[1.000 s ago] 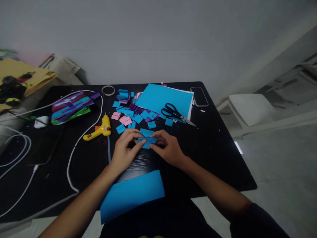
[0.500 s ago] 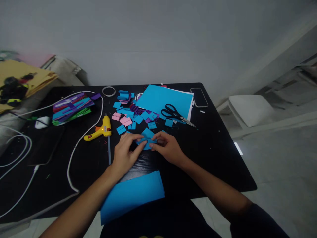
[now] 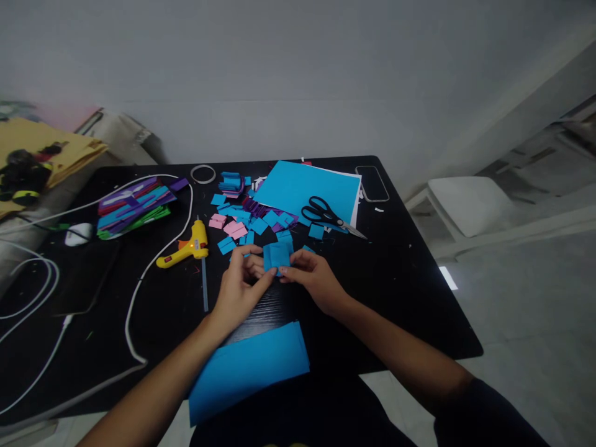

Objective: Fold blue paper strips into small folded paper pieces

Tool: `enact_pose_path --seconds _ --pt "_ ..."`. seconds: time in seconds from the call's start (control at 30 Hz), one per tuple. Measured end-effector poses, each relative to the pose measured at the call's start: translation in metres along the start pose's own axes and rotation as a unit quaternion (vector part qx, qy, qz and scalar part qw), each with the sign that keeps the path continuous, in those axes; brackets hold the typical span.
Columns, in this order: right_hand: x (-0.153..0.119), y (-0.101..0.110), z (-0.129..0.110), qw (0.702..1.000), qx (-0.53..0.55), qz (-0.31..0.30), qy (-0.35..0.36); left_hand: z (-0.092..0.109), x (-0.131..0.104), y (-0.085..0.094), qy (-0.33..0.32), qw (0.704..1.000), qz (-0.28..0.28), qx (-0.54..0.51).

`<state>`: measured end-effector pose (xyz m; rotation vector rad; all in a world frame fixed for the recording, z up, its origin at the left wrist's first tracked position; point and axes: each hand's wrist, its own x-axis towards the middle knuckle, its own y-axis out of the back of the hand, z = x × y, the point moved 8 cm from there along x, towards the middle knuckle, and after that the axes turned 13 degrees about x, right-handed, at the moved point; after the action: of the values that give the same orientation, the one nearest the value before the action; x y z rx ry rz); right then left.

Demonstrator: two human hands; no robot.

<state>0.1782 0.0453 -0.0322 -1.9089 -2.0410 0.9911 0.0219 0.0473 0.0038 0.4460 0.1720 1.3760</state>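
Note:
A small folded piece of blue paper [image 3: 277,256] is held up between my two hands, its creased face towards me. My left hand [image 3: 242,279] pinches its lower left part, thumb in front and fingers curled behind. At the lower right edge, my right hand [image 3: 314,276] grips it between thumb and fingers. Just beyond lie several blue paper squares [image 3: 259,225] and a few pink folded pieces [image 3: 235,230]. Near my lap, a larger blue sheet [image 3: 251,366] rests on the table's front edge.
Black scissors [image 3: 326,214] lie on a large blue sheet [image 3: 302,183]. A yellow glue gun [image 3: 189,245] with its stick sits left of my hands, beside a white cable [image 3: 135,298]. A bundle of coloured paper strips [image 3: 135,205], a tape ring [image 3: 203,174] and a phone-shaped case [image 3: 372,184] stand farther back.
The blue paper was flatter, with a pointed corner away from me; now it is folded smaller and tilted up. My left fingers have shifted to its left side.

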Motion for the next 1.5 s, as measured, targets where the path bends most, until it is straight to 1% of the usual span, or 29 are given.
enact_pose_path --seconds 0.1,0.17,0.23,0.33,0.43,0.5,0.63,0.7,0.8,0.9,1.0,1.13,1.3,1.37,1.43,1.5 --pt "-0.001 -0.002 -0.005 1.0 -0.009 -0.008 0.009 0.002 0.0 0.007 -0.016 0.999 0.028 0.014" --pt "-0.001 -0.003 -0.008 1.0 -0.013 -0.013 0.018 0.005 0.0 0.011 -0.03 0.998 0.037 0.046" --pt "-0.001 -0.003 -0.01 0.999 -0.012 -0.016 0.025 0.007 0.0 0.011 -0.034 0.994 0.03 0.095" --pt "-0.001 -0.002 -0.01 0.999 -0.009 -0.015 0.03 0.005 0.001 0.009 -0.007 0.991 0.004 0.135" --pt "-0.001 -0.001 -0.01 0.999 -0.012 -0.01 0.033 0.002 0.002 0.009 0.023 0.995 0.004 0.092" --pt "-0.001 0.0 -0.01 0.999 -0.017 -0.013 0.034 0.0 0.003 0.007 0.032 0.997 -0.006 0.069" --pt "-0.001 -0.002 -0.007 0.999 -0.014 -0.021 0.026 0.0 0.004 0.0 0.03 0.997 -0.057 0.045" --pt "-0.001 -0.004 -0.006 0.999 -0.012 -0.025 0.026 0.001 0.004 0.0 0.031 0.997 -0.062 0.016" --pt "-0.002 -0.007 -0.011 0.998 -0.031 -0.034 0.044 0.004 0.004 0.001 0.022 0.998 -0.066 -0.009" --pt "-0.004 -0.007 -0.017 0.995 -0.071 -0.037 0.067 0.009 0.005 0.005 -0.003 0.998 -0.055 0.012" --pt "-0.007 -0.006 -0.022 0.993 -0.089 -0.032 0.074 0.011 0.006 0.009 -0.011 0.999 -0.039 0.029" --pt "-0.01 -0.007 -0.027 0.988 -0.115 -0.031 0.1 0.015 0.006 0.011 -0.021 0.998 -0.044 0.037" --pt "-0.013 -0.009 -0.027 0.982 -0.136 -0.022 0.13 0.026 0.003 0.01 -0.064 0.996 -0.039 0.039" --pt "-0.014 -0.009 -0.027 0.98 -0.14 -0.015 0.144 0.024 0.002 0.01 -0.065 0.997 -0.025 0.036" --pt "-0.016 -0.009 -0.029 0.977 -0.144 -0.011 0.158 0.021 0.001 0.012 -0.06 0.997 0.005 0.044" --pt "-0.017 -0.009 -0.03 0.975 -0.148 -0.011 0.167 0.018 -0.001 0.015 -0.07 0.995 0.037 0.065"
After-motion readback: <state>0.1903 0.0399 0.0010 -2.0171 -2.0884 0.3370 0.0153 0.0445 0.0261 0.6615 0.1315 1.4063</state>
